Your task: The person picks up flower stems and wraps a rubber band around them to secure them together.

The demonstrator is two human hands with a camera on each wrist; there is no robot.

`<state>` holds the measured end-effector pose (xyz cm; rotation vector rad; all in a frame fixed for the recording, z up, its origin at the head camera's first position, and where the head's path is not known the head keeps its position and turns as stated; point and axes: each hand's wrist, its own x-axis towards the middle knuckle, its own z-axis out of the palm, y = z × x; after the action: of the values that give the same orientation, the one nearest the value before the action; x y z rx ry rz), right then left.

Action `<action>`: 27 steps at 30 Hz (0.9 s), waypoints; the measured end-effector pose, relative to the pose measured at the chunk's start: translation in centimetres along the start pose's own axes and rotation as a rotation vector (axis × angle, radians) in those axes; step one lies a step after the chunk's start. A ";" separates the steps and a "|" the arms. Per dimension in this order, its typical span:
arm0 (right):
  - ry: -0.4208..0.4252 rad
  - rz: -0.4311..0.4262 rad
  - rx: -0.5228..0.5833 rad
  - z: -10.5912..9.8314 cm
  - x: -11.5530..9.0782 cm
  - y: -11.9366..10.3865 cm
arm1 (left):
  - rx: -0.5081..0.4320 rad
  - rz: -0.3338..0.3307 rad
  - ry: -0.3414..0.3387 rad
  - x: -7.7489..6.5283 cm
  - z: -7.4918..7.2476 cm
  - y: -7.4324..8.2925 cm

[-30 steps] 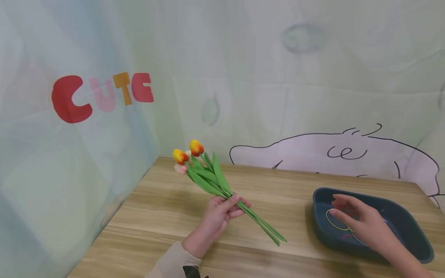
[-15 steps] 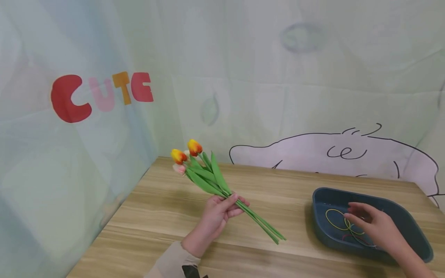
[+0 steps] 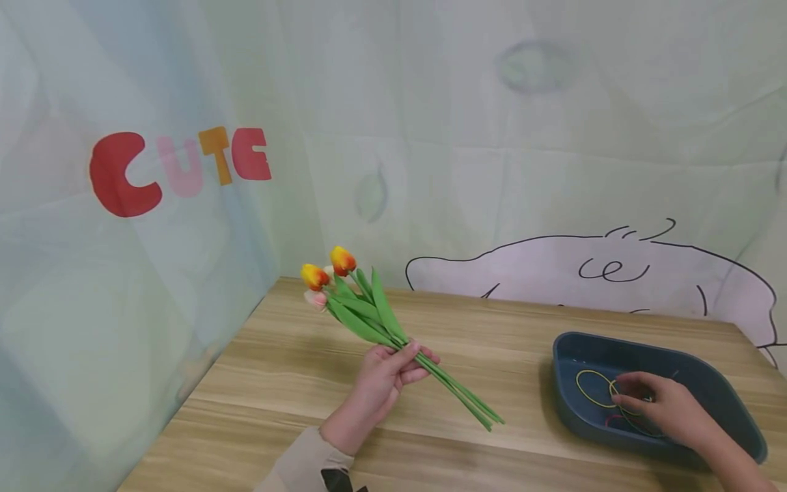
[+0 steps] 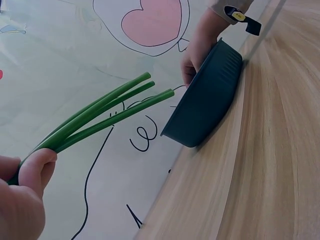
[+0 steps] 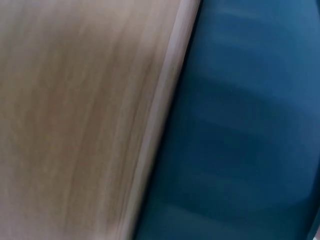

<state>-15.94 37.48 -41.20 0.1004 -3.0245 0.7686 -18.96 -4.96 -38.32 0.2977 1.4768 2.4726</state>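
Note:
In the head view my left hand (image 3: 384, 383) grips a small bunch of artificial tulips (image 3: 381, 311) by the stems, between thumb and fingers. Two blooms are yellow-orange and one is pale pink; the heads point away to the left. The left wrist view shows the cut ends of the green stems (image 4: 107, 107) sticking out past my left hand (image 4: 22, 195). My right hand (image 3: 664, 406) is down inside a dark blue tray (image 3: 572, 420), fingertips right at a thin yellow rubber band (image 3: 591, 388), with thumb and fingers slightly apart. The palm side of this hand is hidden.
More thin bands, including a red one (image 3: 613, 419), lie on the tray floor, partly behind the right hand. The tray stands at the right on a wood-grain table (image 3: 492, 328). A printed cloth backdrop (image 3: 430, 171) rises behind and at the left.
My right hand has moved slightly to the right and lowered further into the tray, thumb and fingers closer together. The left hand and tulips have barely shifted.

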 end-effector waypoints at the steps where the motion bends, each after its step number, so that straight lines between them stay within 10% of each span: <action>1: -0.007 -0.001 -0.002 0.0 0.1 0.1 | 0.002 0.001 -0.002 0.0 0.0 0.0; 27: -0.145 -0.056 -0.011 0.4 1.4 1.9 | 0.007 -0.011 -0.011 0.0 -0.3 -0.1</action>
<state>-17.46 38.88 -42.38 0.2504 -3.1451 0.7724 -19.04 -5.17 -38.52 0.3029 1.4790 2.4542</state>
